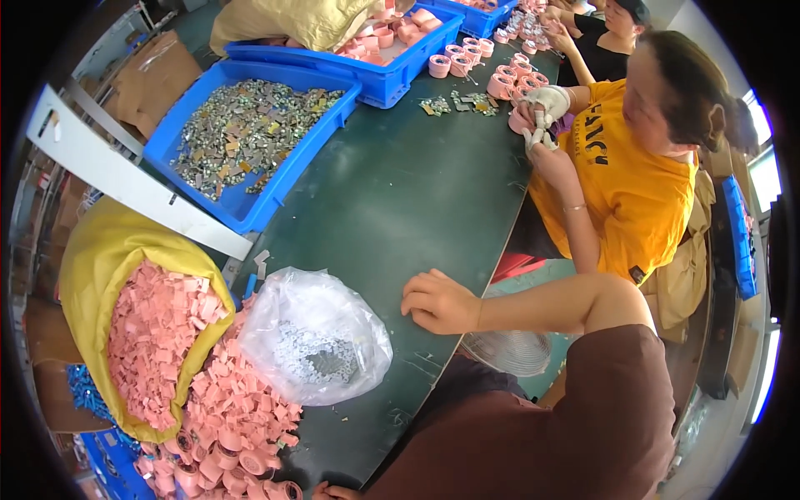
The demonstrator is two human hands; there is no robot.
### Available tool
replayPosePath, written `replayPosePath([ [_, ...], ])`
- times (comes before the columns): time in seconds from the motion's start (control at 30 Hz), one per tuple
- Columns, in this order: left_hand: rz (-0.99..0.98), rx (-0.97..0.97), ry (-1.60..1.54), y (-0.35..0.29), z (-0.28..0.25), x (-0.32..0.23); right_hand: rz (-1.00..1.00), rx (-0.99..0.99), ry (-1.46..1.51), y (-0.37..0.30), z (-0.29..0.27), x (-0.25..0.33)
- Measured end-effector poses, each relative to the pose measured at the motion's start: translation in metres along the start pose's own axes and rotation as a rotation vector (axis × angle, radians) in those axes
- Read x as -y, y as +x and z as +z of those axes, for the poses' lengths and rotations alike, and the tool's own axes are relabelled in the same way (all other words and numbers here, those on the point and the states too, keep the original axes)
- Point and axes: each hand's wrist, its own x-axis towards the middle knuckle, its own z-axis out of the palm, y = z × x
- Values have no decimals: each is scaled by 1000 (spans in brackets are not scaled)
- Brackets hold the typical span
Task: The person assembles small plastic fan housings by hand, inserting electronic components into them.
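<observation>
My right hand (442, 302) rests on the dark green table (392, 192) near its edge, fingers loosely curled, with nothing visible in them. Of my left hand (335, 492), only a few fingers show at the lower edge; their grip is cut off. Between the hands, farther in, lies a clear plastic bag (317, 333) full of small whitish parts, its mouth gathered loosely. Beside that bag spreads a heap of small pink plastic pieces (242, 392). Round pink housings (225, 458) lie at the heap's near end, closest to my left hand.
A yellow sack (92, 258) spills pink pieces at left. Blue bins hold small circuit boards (250, 125) and pink parts (383, 37). A white metal strip (133, 175) juts toward the table. At right, a co-worker in yellow (633, 175) wears white gloves (546, 108) and handles a pink part.
</observation>
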Motion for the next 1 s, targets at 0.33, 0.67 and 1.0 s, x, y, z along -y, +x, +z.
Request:
replayPosePath([
  [0.33,-3,-25,-89,-12,7,13,-14,-245,88,0,7,0],
  [0.67,-4,-57,-112,-8,5,6,-12,-360,63,-10,11,-1],
  [1.0,-11,-87,-98,-6,7,7,40,-451,179,-14,11,0],
])
